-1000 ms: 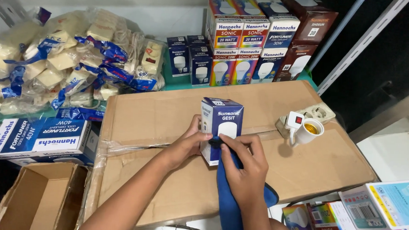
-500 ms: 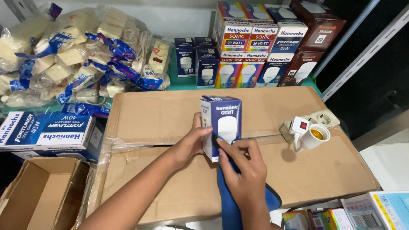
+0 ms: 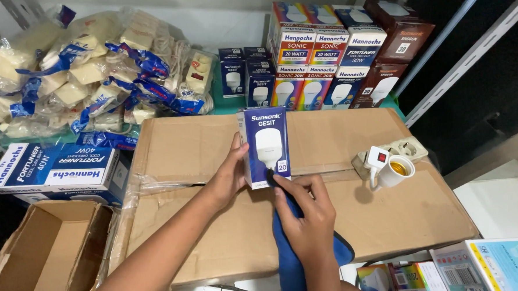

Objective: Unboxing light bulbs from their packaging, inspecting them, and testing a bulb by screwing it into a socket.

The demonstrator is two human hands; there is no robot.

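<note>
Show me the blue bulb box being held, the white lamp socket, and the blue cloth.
blue bulb box [image 3: 265,143], head view, front face.
white lamp socket [image 3: 395,172], head view, its side wall.
blue cloth [image 3: 285,269], head view, lower fold.

So there's a small dark blue bulb box [image 3: 265,147] with a white bulb picture standing upright on the big flat cardboard carton [image 3: 201,143]. Behind it sit little navy boxes [image 3: 244,78] and a stack of white, rainbow and brown bulb boxes [image 3: 344,56]. Long white-and-blue boxes [image 3: 54,171] lie at the left above an open empty carton [image 3: 45,247], and more colourful packs [image 3: 469,271] sit bottom right.
</note>
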